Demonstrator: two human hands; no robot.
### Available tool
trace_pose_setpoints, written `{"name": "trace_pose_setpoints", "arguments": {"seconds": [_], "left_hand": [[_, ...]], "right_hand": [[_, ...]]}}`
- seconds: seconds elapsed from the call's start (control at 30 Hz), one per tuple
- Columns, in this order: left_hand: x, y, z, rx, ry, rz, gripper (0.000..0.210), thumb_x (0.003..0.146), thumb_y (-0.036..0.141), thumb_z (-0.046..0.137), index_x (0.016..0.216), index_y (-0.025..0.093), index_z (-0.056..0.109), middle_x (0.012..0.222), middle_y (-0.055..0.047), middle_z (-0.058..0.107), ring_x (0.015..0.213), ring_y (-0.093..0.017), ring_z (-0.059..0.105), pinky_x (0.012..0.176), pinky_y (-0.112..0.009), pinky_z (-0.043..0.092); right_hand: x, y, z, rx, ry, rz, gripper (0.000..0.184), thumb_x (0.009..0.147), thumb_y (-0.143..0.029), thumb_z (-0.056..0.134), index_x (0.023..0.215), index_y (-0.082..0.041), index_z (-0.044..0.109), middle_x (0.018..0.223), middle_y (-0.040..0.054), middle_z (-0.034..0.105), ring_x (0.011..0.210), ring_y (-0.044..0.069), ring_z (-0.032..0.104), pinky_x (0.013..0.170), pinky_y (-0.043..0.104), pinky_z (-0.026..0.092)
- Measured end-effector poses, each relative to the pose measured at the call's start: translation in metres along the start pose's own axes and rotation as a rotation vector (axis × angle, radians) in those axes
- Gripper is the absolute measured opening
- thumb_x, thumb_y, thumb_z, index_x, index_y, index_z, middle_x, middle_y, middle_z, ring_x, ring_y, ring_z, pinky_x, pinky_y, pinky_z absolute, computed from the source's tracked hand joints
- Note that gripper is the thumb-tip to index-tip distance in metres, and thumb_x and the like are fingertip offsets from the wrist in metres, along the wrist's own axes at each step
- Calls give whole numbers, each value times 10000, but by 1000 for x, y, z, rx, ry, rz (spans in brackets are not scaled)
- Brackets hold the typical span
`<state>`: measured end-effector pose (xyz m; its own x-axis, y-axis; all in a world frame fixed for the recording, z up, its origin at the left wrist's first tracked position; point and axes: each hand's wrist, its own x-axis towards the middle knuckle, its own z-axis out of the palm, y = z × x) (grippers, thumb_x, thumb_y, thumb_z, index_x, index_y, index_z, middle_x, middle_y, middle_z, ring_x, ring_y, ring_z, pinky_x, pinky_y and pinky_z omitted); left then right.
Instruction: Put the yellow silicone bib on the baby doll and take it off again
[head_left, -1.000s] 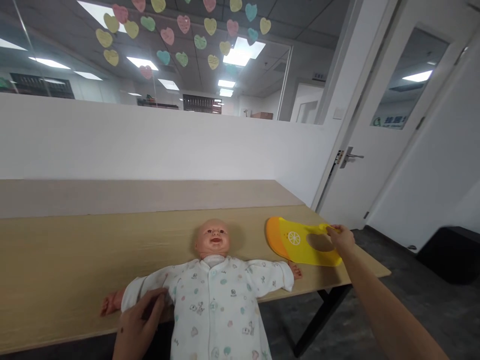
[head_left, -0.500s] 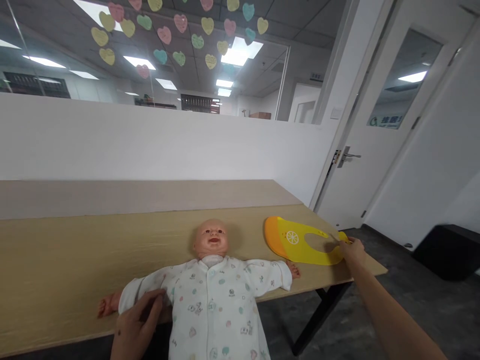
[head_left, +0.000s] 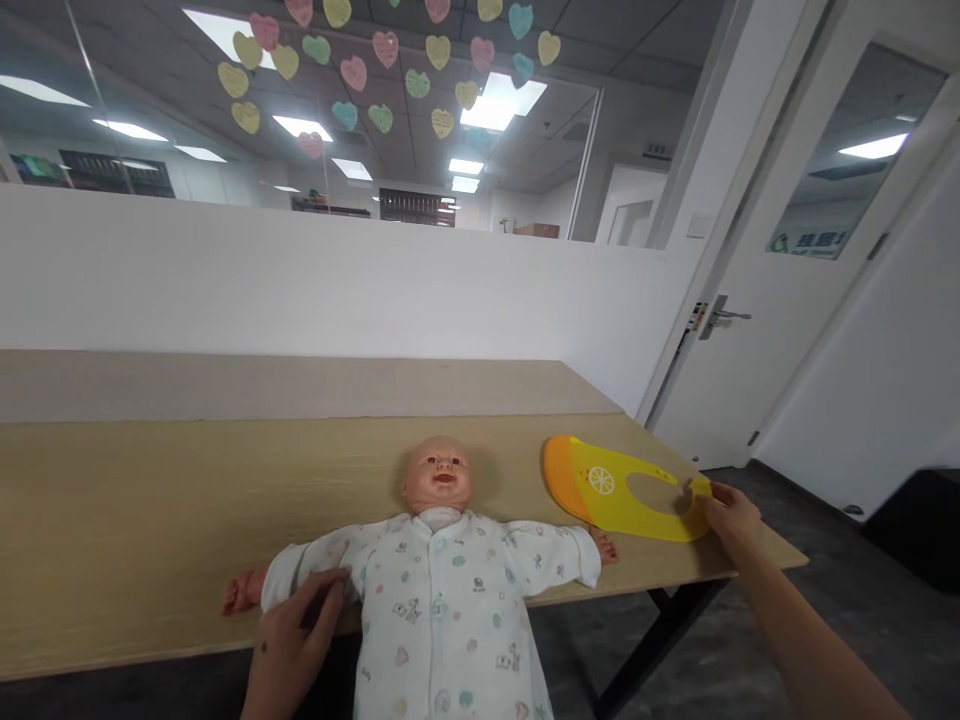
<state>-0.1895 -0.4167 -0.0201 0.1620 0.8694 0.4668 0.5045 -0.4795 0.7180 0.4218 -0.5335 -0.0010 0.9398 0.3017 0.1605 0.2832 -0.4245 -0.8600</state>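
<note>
Right hand: slid back since a second ago, from the neck strap of the bib to its near-right edge; the right hand (head_left: 731,510) now has its fingertips on the end of the strap, the fingers curled low. Whether they pinch the strap or only press on it, I cannot tell.
Bib: yellow with an orange pocket and a lemon print, the bib (head_left: 611,488) lies flat on the table, near its right end and just beside the doll's outstretched hand. It sits much as it did before, so the hand has changed its hold rather than lifted it.
Left hand: unmoved; the left hand (head_left: 292,640) rests palm down, fingers loosely spread, on the doll's sleeve at the table's near edge, gripping nothing that I can see.
Doll: the doll (head_left: 442,560) lies on its back in a white printed suit, arms out, legs hanging past the edge.
Table: the long wooden table (head_left: 150,520) runs along a white wall.
Beyond: paper hearts (head_left: 382,60) on the glass, a white door (head_left: 757,300) at right.
</note>
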Motion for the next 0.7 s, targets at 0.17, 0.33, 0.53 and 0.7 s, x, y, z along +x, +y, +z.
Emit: {"name": "trace_pose_setpoints", "arguments": {"seconds": [0.17,0.33,0.53,0.7], "left_hand": [[0,-2,1,19,20,13,305,787,472,545,826,225,721,734,0,755,639,-175,711,602,-213,563],[2,-1,1,35,42,41,318,772,488,545,819,227,720,722,8,754,609,-165,707,561,-199,554],[2,3,-1,60,47,35,317,778,493,533,807,239,720,739,9,757,674,-184,720,594,-215,564],[1,5,-1,59,58,45,324,784,504,527,806,242,715,728,10,754,657,-182,716,609,-220,567]], "right_hand": [[-2,-3,3,3,-5,2,283,645,-154,538,910,-242,491,1208,210,600,1153,345,589,946,370,477],[-3,-4,2,22,-15,-14,375,671,-113,511,1031,-214,523,1162,173,644,1107,267,627,868,290,520],[0,1,8,-157,6,-24,501,694,-147,533,1192,-98,563,1186,214,629,1147,370,580,952,464,462],[-5,4,14,-501,60,-133,479,753,-190,484,1199,-55,595,1131,224,647,1107,354,597,902,420,477]]}}
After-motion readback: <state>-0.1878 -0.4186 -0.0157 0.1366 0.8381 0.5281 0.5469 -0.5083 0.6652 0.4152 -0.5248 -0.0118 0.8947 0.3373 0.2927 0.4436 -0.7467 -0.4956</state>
